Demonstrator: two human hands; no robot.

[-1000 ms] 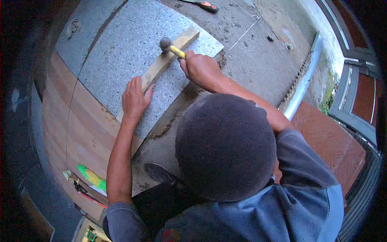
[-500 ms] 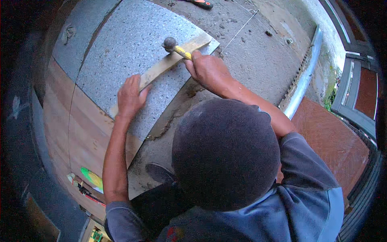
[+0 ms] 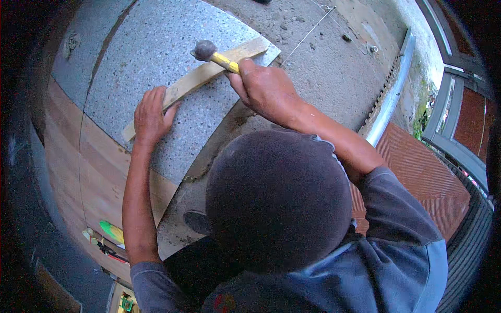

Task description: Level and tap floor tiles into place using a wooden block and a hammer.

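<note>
My left hand (image 3: 152, 116) grips a straight wooden batten (image 3: 190, 81) near its left end. The batten lies slantwise across a large speckled grey tile (image 3: 156, 52), its far end close to the tile's right corner. In my right hand (image 3: 267, 86) is a mallet (image 3: 225, 62) with a yellow handle and a dark, rounded head. The mallet head shows just beyond the batten's far edge, over the tile. Whether it touches anything is unclear.
Brownish tiles (image 3: 62, 141) adjoin at the left. Rough mortar (image 3: 318, 78) with a stretched white string (image 3: 308, 35) lies beyond the tile's right corner. A notched metal strip (image 3: 389, 99), a ridged reddish tile (image 3: 412, 177) and a grey metal frame (image 3: 454, 141) stand at the right.
The mallet head has shifted left and looks larger, with my right hand still on its handle. My left hand stays on the batten. The whole view has shifted slightly.
</note>
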